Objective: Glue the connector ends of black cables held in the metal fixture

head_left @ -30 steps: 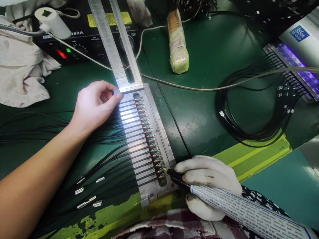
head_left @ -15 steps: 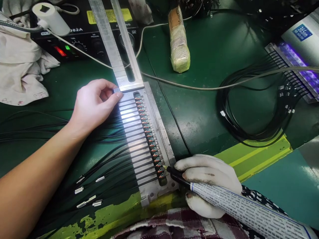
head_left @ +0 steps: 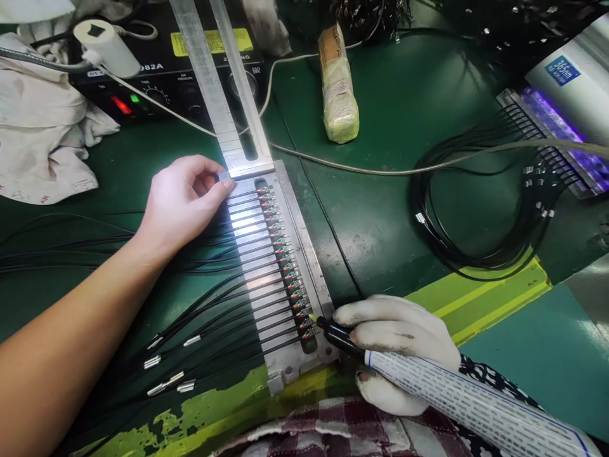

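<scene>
Right hand [head_left: 419, 336] clamps an applicator tube [head_left: 451, 392], nozzle [head_left: 339, 336] aimed up-left; left hand [head_left: 176, 203] pinches a wire jig [head_left: 295, 238] slanting toward right fingers [head_left: 373, 310], green tabletop [head_left: 375, 235] beneath, violet-lit lamp [head_left: 575, 98] beyond.

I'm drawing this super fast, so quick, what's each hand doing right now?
Left hand: bare, closed in a pinch at the metal fixture's upper corner.
Right hand: gloved, closed, holding the black-tipped tube.

You hold the metal fixture [head_left: 295, 247] mid-frame.
Your left hand [head_left: 183, 200] pinches its upper-left corner; lower right, your gloved right hand [head_left: 402, 346] grips a tube [head_left: 457, 393], tip beside the cable ends [head_left: 298, 296].
</scene>
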The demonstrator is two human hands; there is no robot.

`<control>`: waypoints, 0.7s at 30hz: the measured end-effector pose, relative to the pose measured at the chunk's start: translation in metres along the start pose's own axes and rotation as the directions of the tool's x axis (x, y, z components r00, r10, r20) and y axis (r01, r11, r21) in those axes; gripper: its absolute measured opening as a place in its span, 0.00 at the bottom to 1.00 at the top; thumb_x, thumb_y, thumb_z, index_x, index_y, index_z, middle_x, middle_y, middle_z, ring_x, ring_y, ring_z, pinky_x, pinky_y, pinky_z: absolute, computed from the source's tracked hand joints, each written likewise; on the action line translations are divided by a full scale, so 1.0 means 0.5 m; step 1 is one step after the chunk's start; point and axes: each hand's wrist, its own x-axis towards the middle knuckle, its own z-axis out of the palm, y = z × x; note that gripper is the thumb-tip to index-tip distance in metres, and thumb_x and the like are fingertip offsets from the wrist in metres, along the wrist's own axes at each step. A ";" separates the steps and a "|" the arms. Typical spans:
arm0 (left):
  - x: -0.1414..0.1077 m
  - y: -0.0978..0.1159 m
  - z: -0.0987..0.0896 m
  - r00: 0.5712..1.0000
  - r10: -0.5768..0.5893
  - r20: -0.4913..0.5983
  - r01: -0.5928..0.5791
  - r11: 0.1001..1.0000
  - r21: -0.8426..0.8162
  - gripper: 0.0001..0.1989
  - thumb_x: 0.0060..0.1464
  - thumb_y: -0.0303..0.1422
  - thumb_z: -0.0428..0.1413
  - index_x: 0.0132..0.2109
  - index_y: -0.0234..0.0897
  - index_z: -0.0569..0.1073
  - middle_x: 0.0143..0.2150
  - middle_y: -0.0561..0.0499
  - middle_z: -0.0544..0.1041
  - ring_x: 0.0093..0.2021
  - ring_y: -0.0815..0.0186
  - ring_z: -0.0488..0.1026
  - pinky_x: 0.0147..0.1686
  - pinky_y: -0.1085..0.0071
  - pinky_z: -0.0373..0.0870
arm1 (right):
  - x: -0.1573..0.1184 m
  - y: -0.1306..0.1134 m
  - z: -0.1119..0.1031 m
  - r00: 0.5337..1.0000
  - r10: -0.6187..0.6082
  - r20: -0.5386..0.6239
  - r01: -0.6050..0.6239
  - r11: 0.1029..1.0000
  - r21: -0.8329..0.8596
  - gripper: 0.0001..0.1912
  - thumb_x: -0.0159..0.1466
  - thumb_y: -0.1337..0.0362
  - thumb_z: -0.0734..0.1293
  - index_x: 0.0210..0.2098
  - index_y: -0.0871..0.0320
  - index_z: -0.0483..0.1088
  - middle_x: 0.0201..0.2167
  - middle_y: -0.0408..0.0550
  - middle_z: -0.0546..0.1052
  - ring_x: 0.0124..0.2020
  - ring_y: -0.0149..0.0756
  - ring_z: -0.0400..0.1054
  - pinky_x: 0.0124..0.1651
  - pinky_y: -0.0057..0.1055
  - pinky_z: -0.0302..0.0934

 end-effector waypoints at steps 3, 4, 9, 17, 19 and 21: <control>0.001 -0.002 0.000 1.000 0.005 -0.003 -0.005 1.000 -0.004 0.14 0.52 0.40 0.56 0.41 0.35 0.75 0.29 0.55 0.70 0.27 0.70 0.64 0.30 0.74 0.59 | -0.010 -0.006 -0.006 1.000 -0.020 0.011 0.020 1.000 -0.013 0.06 0.63 0.64 0.61 0.36 0.58 0.68 0.30 0.47 0.81 0.38 0.35 0.78 0.40 0.30 0.73; 0.001 -0.002 0.000 1.000 0.010 -0.005 -0.010 1.000 -0.006 0.14 0.52 0.40 0.56 0.41 0.35 0.75 0.29 0.55 0.70 0.27 0.70 0.64 0.30 0.74 0.59 | -0.012 -0.008 -0.006 1.000 -0.017 0.015 0.017 1.000 -0.018 0.05 0.63 0.65 0.61 0.36 0.59 0.68 0.30 0.47 0.81 0.38 0.35 0.78 0.40 0.30 0.73; 0.001 -0.001 0.001 1.000 0.008 -0.002 -0.008 1.000 -0.013 0.13 0.52 0.40 0.56 0.40 0.35 0.75 0.29 0.55 0.70 0.27 0.70 0.64 0.30 0.74 0.59 | -0.016 -0.011 0.002 1.000 0.015 0.007 -0.014 1.000 -0.010 0.05 0.59 0.67 0.64 0.35 0.59 0.69 0.29 0.46 0.81 0.36 0.35 0.78 0.38 0.28 0.73; 0.001 0.003 0.001 1.000 -0.005 -0.001 0.005 1.000 -0.005 0.14 0.52 0.41 0.56 0.40 0.36 0.75 0.29 0.55 0.70 0.27 0.70 0.64 0.30 0.73 0.59 | -0.016 -0.008 0.006 0.999 0.038 -0.012 -0.038 0.999 0.012 0.06 0.57 0.67 0.65 0.35 0.59 0.70 0.32 0.48 0.81 0.37 0.36 0.78 0.40 0.29 0.74; 0.002 0.002 0.000 1.000 0.001 -0.005 -0.001 1.000 -0.004 0.14 0.52 0.41 0.56 0.40 0.36 0.75 0.29 0.55 0.70 0.27 0.70 0.64 0.29 0.74 0.59 | -0.016 -0.008 0.006 0.999 0.045 -0.012 -0.045 0.999 0.017 0.06 0.56 0.67 0.65 0.35 0.60 0.70 0.32 0.49 0.81 0.37 0.36 0.78 0.41 0.28 0.74; 0.002 0.001 -0.001 1.000 0.003 -0.007 -0.003 1.000 -0.004 0.14 0.52 0.41 0.56 0.40 0.36 0.75 0.29 0.54 0.70 0.27 0.70 0.64 0.29 0.74 0.59 | -0.016 -0.008 0.007 0.999 0.038 -0.010 -0.038 0.999 0.025 0.06 0.56 0.67 0.65 0.34 0.60 0.71 0.31 0.49 0.81 0.37 0.35 0.78 0.40 0.27 0.74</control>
